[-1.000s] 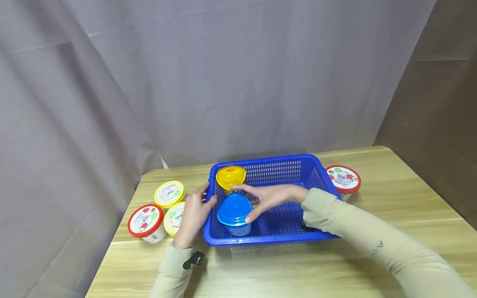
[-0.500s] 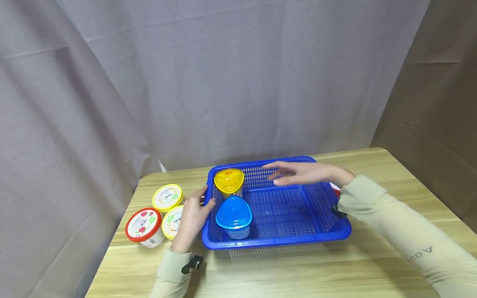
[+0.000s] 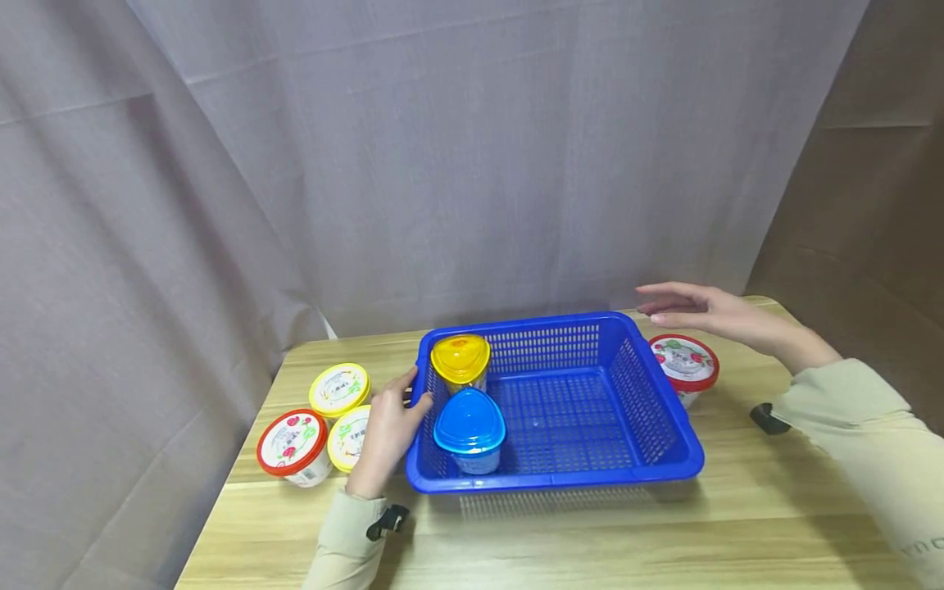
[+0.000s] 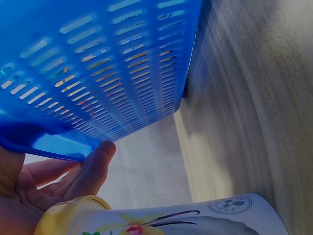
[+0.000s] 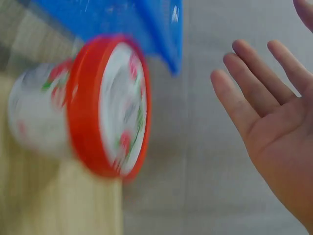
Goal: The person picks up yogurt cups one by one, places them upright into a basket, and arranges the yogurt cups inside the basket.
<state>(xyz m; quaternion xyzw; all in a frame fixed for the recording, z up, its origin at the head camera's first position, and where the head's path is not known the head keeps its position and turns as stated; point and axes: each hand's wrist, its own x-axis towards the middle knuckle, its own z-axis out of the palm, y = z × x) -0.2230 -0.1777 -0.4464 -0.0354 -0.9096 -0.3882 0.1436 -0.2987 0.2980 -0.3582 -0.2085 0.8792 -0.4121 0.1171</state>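
A blue plastic basket (image 3: 568,481) stands on the wooden table. My left hand (image 3: 388,426) grips the rim at its left end; the left wrist view shows the fingers (image 4: 93,169) hooked at the rim. Inside the basket's left end are a tub with a yellow triangular lid (image 3: 460,358) and, nearer me, one with a blue triangular lid (image 3: 470,420). My right hand (image 3: 715,315) is held with extended fingers above and behind a red-lidded tub (image 3: 684,360) right of the basket. The right wrist view shows an open palm (image 5: 281,117), apart from that tub.
Left of the basket, close to my left hand, stand a red-lidded tub (image 3: 293,444) and two yellow-lidded tubs, one behind (image 3: 339,390) and one partly covered by the hand. A grey curtain (image 3: 472,164) hangs behind the table.
My right hand has let go of the blue-lidded tub and moved right, out of the basket, to above the red-lidded tub. The left hand stays on the rim.
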